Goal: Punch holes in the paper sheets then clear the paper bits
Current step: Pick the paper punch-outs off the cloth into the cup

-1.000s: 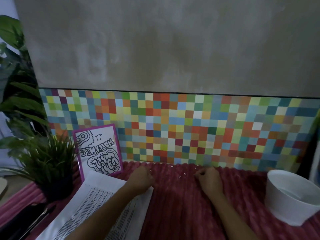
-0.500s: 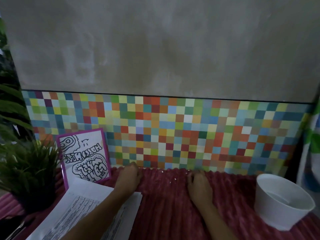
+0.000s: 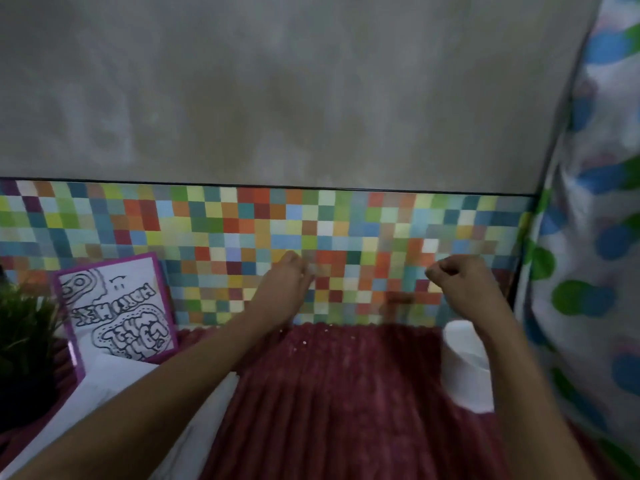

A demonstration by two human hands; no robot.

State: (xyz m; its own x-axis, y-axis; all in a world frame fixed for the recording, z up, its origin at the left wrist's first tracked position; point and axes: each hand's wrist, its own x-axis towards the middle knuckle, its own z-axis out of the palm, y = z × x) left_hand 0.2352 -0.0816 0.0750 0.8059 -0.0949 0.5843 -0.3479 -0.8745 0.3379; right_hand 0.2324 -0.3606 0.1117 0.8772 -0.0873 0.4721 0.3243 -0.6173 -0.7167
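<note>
Head view: a red cloth (image 3: 346, 410) spreads below the raised left hand (image 3: 291, 277) and right hand (image 3: 462, 278). Paper sheets (image 3: 104, 393) lie under the left forearm, and a white bowl (image 3: 464, 372) under the right. Both hands' fingers curl in, and any hold is too blurred to tell. Paper bits (image 3: 304, 341) dot the cloth below the left hand.

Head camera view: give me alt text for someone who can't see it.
The left hand and right hand hover, fingers curled, above a red ribbed cloth dotted with white paper bits, before a colourful tiled wall. White bowl at right; paper sheets and framed drawing at left.
</note>
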